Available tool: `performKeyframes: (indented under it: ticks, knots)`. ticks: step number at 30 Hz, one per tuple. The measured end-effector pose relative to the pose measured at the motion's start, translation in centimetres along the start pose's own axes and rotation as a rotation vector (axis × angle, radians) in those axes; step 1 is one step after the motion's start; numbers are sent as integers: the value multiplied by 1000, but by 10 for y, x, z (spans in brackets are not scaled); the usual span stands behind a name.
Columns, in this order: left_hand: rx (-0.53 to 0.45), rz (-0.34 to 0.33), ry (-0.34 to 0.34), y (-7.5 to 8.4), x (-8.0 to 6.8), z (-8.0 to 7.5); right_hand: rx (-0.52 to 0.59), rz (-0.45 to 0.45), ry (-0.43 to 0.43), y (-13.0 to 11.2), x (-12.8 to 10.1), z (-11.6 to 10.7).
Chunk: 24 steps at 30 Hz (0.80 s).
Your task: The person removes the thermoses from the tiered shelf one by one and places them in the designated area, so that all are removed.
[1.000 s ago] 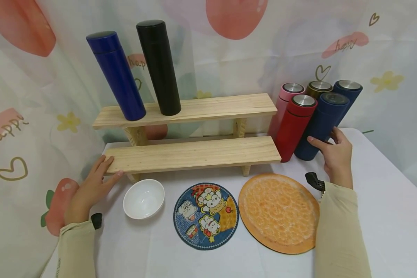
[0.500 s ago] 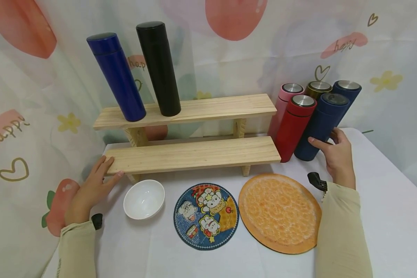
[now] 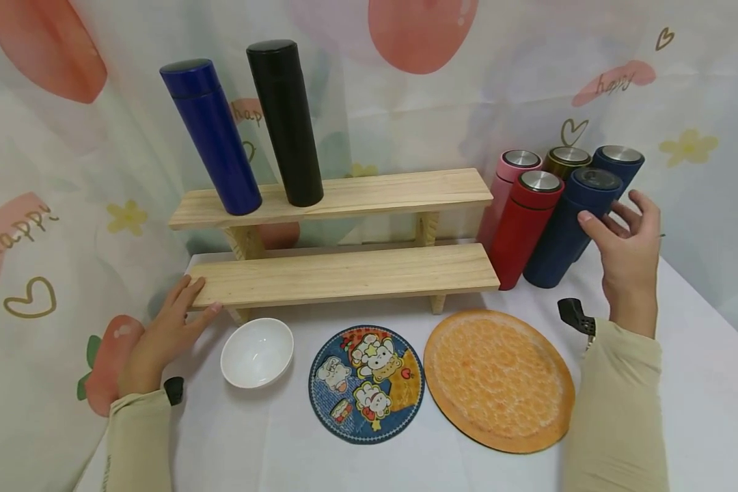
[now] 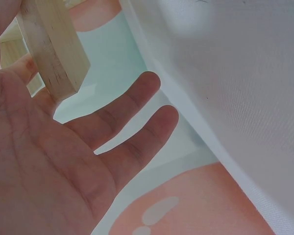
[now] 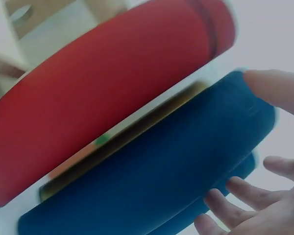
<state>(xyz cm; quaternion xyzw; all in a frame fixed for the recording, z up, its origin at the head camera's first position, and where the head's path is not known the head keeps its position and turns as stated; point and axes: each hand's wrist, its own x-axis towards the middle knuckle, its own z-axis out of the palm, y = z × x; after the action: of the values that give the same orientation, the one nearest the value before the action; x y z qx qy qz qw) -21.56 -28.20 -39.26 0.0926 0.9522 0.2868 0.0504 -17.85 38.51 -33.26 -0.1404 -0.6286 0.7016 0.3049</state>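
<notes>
My left hand (image 3: 166,328) rests at the left end of the lower wooden shelf (image 3: 344,273), thumb by its front edge. In the left wrist view the board's end (image 4: 59,58) lies between thumb and nearer fingers, while two fingers (image 4: 142,137) stretch out straight. My right hand (image 3: 630,253) is spread beside the front dark blue thermos (image 3: 568,232). Its thumb (image 5: 279,90) is at the thermos's upper part; the other fingers are loosely bent along its far side. Contact there is unclear. A red thermos (image 3: 525,232), a pink one (image 3: 498,198), an olive one (image 3: 567,158) and another blue one (image 3: 618,164) stand close together.
On the upper shelf (image 3: 400,195) stand a bright blue thermos (image 3: 215,137) and a black thermos (image 3: 287,123). In front are a white bowl (image 3: 257,352), a round cartoon mat (image 3: 365,383) and an orange round mat (image 3: 498,379). A patterned cloth (image 3: 406,123) hangs behind.
My right hand has moved up and to the right along the front blue thermos, from its lower part to its upper part. My left hand stays on the shelf end.
</notes>
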Motion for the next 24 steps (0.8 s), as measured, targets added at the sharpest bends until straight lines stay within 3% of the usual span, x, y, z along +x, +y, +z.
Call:
performKeyframes:
  ticks: [11,24]
  knots:
    - [-12,14,5,0,-1,0,259,-326,28,-53,-25,19]
    - [-5,15,8,-2,1,0,348,-501,-50,-74,-51,52]
